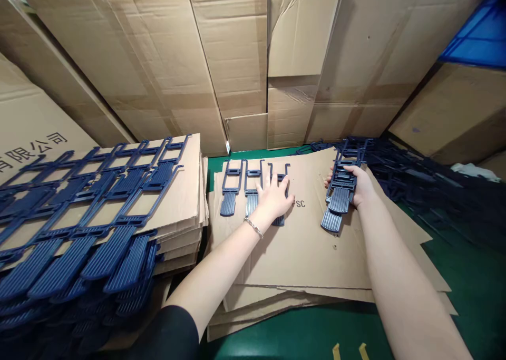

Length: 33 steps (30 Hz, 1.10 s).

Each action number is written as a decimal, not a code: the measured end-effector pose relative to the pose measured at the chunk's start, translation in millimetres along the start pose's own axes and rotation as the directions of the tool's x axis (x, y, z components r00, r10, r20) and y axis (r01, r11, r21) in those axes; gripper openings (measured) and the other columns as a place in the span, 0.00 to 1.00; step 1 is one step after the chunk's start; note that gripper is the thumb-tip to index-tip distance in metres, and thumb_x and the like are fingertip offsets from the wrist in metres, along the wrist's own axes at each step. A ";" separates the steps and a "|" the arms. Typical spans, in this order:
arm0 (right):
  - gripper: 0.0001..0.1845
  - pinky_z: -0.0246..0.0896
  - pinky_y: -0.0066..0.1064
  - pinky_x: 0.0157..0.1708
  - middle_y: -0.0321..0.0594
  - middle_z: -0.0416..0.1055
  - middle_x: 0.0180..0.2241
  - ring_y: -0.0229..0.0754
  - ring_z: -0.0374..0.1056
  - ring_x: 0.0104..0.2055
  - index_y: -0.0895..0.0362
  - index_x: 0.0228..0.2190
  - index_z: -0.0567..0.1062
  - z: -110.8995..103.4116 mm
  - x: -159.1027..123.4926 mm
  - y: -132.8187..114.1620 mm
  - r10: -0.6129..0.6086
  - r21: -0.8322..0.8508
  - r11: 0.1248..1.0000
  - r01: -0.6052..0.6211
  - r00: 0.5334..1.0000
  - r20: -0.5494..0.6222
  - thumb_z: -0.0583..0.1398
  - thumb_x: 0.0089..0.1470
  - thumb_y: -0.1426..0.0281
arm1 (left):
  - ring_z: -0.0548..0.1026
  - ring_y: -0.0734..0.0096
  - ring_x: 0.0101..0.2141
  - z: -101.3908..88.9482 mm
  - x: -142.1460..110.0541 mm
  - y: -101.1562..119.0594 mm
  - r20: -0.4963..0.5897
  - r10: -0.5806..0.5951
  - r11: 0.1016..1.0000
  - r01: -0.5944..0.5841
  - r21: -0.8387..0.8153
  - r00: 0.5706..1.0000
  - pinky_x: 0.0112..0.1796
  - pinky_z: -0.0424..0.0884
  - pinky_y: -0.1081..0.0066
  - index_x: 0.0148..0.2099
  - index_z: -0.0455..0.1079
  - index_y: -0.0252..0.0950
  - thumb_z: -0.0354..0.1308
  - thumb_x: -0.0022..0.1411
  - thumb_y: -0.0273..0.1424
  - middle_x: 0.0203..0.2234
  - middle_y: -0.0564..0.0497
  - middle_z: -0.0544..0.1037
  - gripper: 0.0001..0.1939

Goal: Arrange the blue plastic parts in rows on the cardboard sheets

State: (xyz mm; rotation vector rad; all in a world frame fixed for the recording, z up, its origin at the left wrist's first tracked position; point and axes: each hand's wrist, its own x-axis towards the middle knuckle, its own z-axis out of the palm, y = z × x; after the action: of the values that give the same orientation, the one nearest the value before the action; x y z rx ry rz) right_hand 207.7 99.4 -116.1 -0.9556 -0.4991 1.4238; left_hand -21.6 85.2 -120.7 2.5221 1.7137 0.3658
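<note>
My left hand [274, 196] lies with spread fingers over a dark blue ribbed plastic frame [279, 220] on the flat cardboard sheet [300, 254]. Two similar plastic frames [231, 188] are in a row to its left, the nearer one partly hidden by my fingers. My right hand [358, 186] is wrapped round a small bundle of the same plastic frames [340, 199], above the sheet's right side. Their ribbed ends point toward me, one sticking out past another.
On the left, a tall stack of cardboard sheets [182, 212] carries rows of blue plastic frames [122, 186]. A dark heap of plastic frames [419, 186] lies at right on the green surface [474, 275]. Cardboard panels [237, 49] stand behind. Two yellow tape pieces [362, 351] show at the front edge.
</note>
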 end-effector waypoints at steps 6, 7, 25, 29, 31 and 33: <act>0.14 0.67 0.43 0.27 0.44 0.68 0.24 0.45 0.67 0.26 0.60 0.35 0.68 3.0 -1.2 -0.4 -0.001 -0.010 1.000 0.001 1.000 0.005 0.50 0.45 0.69 | 0.40 0.61 0.61 2.4 19.2 3.0 0.018 0.075 0.996 -0.076 0.036 0.997 0.57 0.35 0.48 0.64 0.44 0.31 0.39 0.60 0.44 0.62 0.48 0.44 0.34; 0.14 0.67 0.43 0.27 0.44 0.67 0.24 0.45 0.67 0.25 0.60 0.34 0.68 3.7 -1.6 -0.5 0.000 -0.013 1.000 0.000 1.000 0.002 0.50 0.45 0.69 | 0.41 0.61 0.61 2.6 22.3 3.0 0.019 0.078 0.996 -0.079 0.040 0.997 0.58 0.36 0.51 0.64 0.44 0.29 0.39 0.60 0.44 0.62 0.47 0.45 0.35; 0.14 0.67 0.40 0.27 0.45 0.68 0.25 0.45 0.67 0.27 0.62 0.35 0.69 3.7 0.6 -1.6 0.018 0.006 1.000 -0.017 1.000 -0.006 0.49 0.48 0.69 | 0.44 0.57 0.60 -5.0 31.6 -1.5 0.003 0.036 0.994 -0.036 0.103 0.999 0.58 0.37 0.54 0.64 0.45 0.26 0.38 0.61 0.44 0.61 0.43 0.48 0.35; 0.13 0.67 0.41 0.26 0.45 0.68 0.25 0.45 0.67 0.26 0.61 0.34 0.69 4.2 -0.6 -1.7 0.025 -0.002 1.000 -0.025 1.000 -0.001 0.49 0.48 0.69 | 0.45 0.56 0.60 -6.7 33.1 -2.8 0.010 0.033 0.992 -0.034 0.124 0.999 0.58 0.36 0.52 0.64 0.46 0.26 0.39 0.61 0.43 0.61 0.43 0.49 0.34; 0.13 0.67 0.42 0.27 0.45 0.68 0.25 0.45 0.67 0.26 0.61 0.34 0.69 3.7 -0.1 -1.4 0.030 0.004 1.000 -0.030 1.000 0.004 0.50 0.48 0.68 | 0.45 0.56 0.60 -5.5 33.4 -2.9 0.009 0.027 0.991 -0.028 0.135 1.000 0.58 0.36 0.52 0.64 0.46 0.26 0.39 0.62 0.40 0.61 0.43 0.49 0.32; 0.13 0.67 0.42 0.27 0.45 0.69 0.25 0.45 0.67 0.27 0.61 0.34 0.69 3.1 0.7 -1.2 0.032 0.012 0.999 -0.032 0.999 0.006 0.50 0.48 0.68 | 0.45 0.55 0.60 -2.8 33.4 -3.0 0.004 0.018 0.990 -0.019 0.139 1.000 0.58 0.37 0.53 0.64 0.46 0.25 0.39 0.63 0.38 0.61 0.43 0.48 0.31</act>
State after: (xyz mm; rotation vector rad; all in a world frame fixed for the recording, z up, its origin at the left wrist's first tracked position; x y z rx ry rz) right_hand 206.0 100.9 -113.6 -0.9539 -0.4804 1.4573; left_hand -13.2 116.9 -113.3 2.6343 1.7749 0.2524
